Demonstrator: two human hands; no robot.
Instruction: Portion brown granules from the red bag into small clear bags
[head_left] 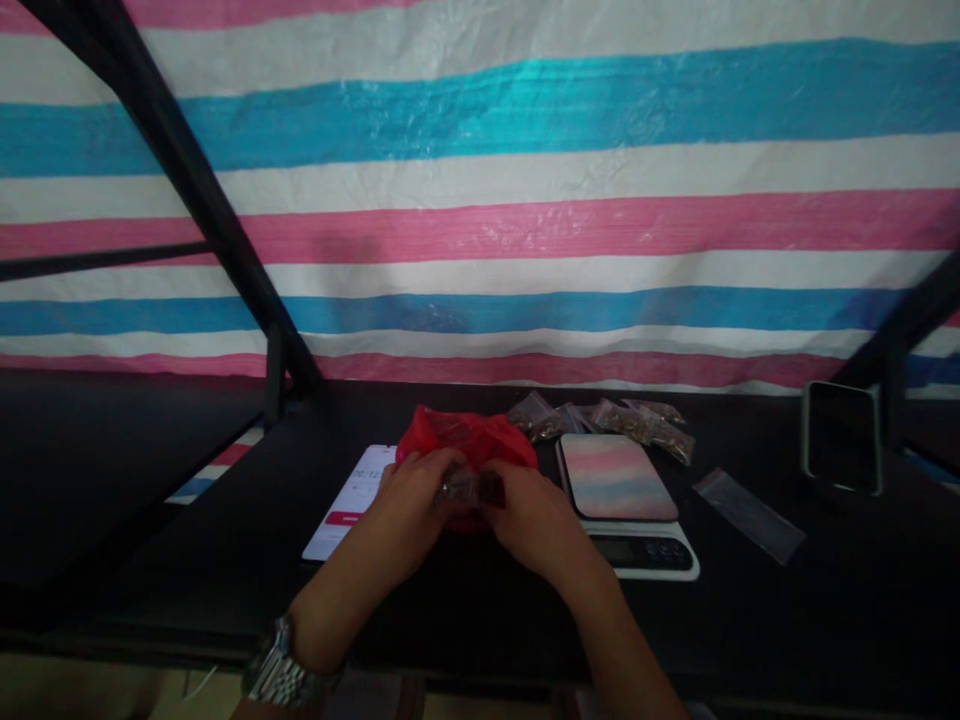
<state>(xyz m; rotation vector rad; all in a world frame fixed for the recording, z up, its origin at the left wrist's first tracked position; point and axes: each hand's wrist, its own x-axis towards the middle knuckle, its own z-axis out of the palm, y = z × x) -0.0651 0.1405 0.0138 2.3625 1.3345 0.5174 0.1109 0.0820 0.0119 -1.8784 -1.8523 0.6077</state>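
My left hand (411,498) and my right hand (531,512) are close together over a red plastic bag (461,430), which lies bunched up on the black table. Between them is a small clear plastic bag (460,486), pinched from both sides. Its contents are mostly hidden by my fingers; something dark shows near my right fingertips. Just right of my right hand stands a kitchen scale (619,480) with a shiny square plate and nothing on it. A phone (351,505) with a timer on its lit screen lies beneath my left forearm, beside the red bag.
Behind the scale lie several filled zip bags (634,422) of brownish bits. An empty zip bag (750,515) lies to its right. A dark-screened device (841,438) stands at the far right. Black metal posts (187,170) and a striped sheet (525,225) bound the table (247,560).
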